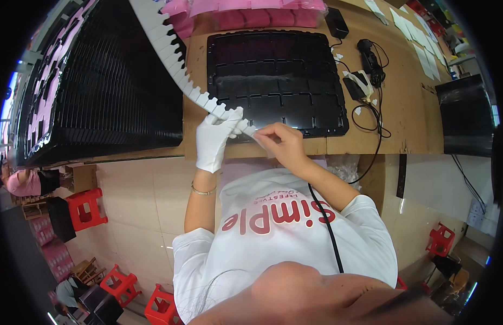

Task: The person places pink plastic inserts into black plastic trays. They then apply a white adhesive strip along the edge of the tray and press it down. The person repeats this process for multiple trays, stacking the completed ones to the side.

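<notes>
A long pale strip with evenly spaced notched tabs (178, 69) curves down from the upper left to my hands. My left hand (213, 138), in a white glove, is closed around the strip near its lower end. My bare right hand (284, 144) pinches the strip's tip between thumb and fingertips, a little to the right of the glove. Both hands are over the front edge of a black plastic tray (273, 81) with shallow moulded compartments, which lies on the brown tabletop (403, 122).
Nested black trays (116, 92) rise in a tall stack at left. Pink packages (267, 16) line the back. Right of the tray are a black box (336, 23), a coiled black cable (377, 76) and paper slips (424, 49). Red stools (88, 210) stand behind me on the floor.
</notes>
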`<state>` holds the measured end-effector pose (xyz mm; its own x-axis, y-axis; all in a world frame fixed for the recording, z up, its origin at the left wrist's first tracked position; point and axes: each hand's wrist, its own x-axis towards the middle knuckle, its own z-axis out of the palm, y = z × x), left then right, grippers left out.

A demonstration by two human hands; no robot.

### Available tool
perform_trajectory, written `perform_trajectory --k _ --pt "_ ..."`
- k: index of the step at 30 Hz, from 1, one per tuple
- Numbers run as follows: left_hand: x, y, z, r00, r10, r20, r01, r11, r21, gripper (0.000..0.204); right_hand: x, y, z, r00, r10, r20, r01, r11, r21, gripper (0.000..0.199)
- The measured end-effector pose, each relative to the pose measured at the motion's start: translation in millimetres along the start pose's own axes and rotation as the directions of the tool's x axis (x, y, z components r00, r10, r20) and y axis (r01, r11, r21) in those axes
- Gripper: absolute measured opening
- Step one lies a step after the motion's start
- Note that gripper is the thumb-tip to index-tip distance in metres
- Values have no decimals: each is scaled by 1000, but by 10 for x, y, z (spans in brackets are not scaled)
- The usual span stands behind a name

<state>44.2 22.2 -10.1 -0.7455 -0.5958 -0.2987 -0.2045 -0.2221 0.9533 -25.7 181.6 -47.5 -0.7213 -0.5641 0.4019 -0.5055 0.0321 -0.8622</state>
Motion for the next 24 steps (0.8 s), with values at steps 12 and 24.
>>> perform_trajectory --k 12,24 --pt "365 -282 -211 992 112 -53 -102 980 171 33 2108 1008 126 957 110 267 -131 989 62 16" --pt "299 -200 -229 998 17 -66 4 952 305 29 2711 1395 785 946 175 274 44 766 -641 16"
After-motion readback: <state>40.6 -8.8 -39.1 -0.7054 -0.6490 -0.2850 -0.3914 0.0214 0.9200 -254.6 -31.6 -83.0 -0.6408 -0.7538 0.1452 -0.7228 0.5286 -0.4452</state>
